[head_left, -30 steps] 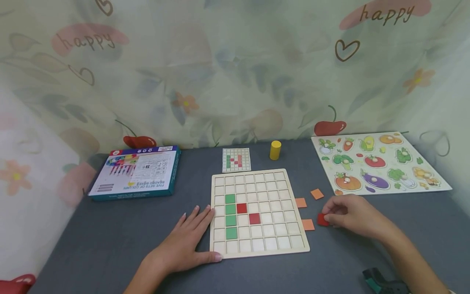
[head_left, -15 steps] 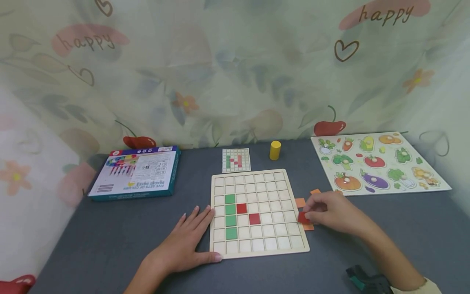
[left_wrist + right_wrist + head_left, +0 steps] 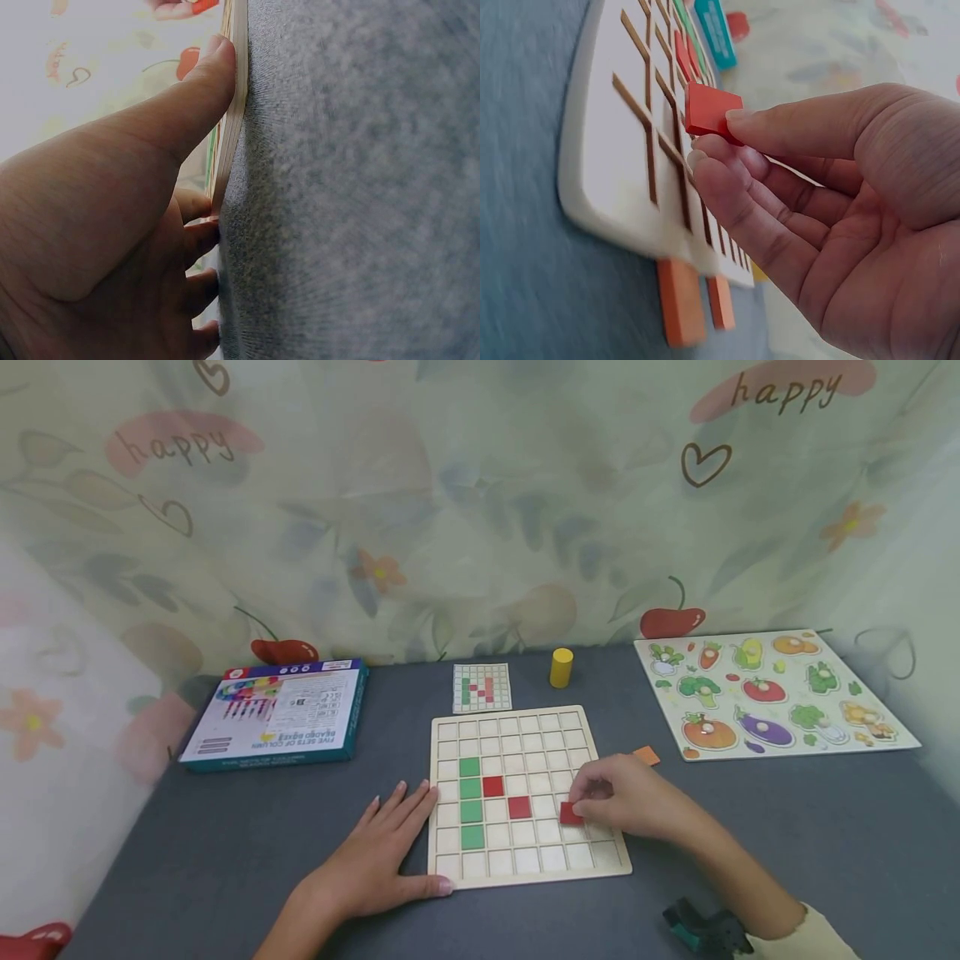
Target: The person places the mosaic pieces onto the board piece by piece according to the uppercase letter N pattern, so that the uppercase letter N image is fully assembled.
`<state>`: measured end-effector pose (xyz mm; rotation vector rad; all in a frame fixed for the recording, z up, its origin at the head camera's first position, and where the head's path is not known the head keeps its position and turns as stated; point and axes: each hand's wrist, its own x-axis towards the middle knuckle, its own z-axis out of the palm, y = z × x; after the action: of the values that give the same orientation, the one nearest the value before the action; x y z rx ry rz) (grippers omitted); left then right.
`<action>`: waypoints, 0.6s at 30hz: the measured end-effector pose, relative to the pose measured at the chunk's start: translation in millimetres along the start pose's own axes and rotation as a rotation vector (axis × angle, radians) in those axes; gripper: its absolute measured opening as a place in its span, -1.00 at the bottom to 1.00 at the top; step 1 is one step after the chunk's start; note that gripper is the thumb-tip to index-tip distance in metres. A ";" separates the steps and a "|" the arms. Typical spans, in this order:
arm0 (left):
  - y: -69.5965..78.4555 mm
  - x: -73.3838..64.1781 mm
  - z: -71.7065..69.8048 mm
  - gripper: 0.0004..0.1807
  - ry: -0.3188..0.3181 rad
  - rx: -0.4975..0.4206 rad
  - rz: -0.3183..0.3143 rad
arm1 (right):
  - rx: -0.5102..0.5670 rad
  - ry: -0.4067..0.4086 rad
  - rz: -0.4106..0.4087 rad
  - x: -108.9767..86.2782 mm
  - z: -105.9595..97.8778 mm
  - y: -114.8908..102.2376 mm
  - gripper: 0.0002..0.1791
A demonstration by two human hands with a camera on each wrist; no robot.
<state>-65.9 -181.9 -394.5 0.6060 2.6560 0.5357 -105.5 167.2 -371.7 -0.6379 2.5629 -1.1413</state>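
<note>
My right hand (image 3: 626,797) pinches a red square tile (image 3: 712,109) between thumb and fingers, over the right part of the wooden grid board (image 3: 528,861). My left hand (image 3: 375,852) lies flat with spread fingers on the table, its thumb (image 3: 214,75) and fingertips at the board's left edge. Several green tiles (image 3: 472,811) form a column in the board's cells. To their right sit two red tiles, one upper red tile (image 3: 492,787) and one lower red tile (image 3: 519,807). Behind the board lies a small pattern card (image 3: 482,687) with a coloured grid.
Loose orange tiles (image 3: 681,302) lie by the board's right edge, with another orange tile (image 3: 646,756) behind my right hand. A yellow cylinder (image 3: 561,667) stands at the back. A boxed set (image 3: 277,714) lies left, a vegetable puzzle board (image 3: 776,693) right. Fabric (image 3: 480,510) hangs behind.
My right hand has carried the red tile leftward from the table beside the orange tiles to over the board. My left hand has stayed at the board's edge.
</note>
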 end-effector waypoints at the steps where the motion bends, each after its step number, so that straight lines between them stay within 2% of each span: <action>1: 0.0 0.0 0.0 0.22 -0.001 0.000 0.000 | -0.008 -0.003 -0.009 1.7 2.8 -1.4 -0.84; 9: 0.2 -0.1 -0.6 0.22 -0.007 -0.002 -0.002 | -0.082 0.000 -0.057 11.4 18.7 -8.3 -0.79; 18: 0.7 -0.4 -1.1 0.22 -0.009 -0.010 -0.003 | -0.098 -0.021 -0.079 11.8 26.8 -10.1 -0.79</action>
<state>-65.7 -181.8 -393.2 0.6003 2.6436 0.5435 -102.0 138.4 -382.4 -0.7757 2.6096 -1.0324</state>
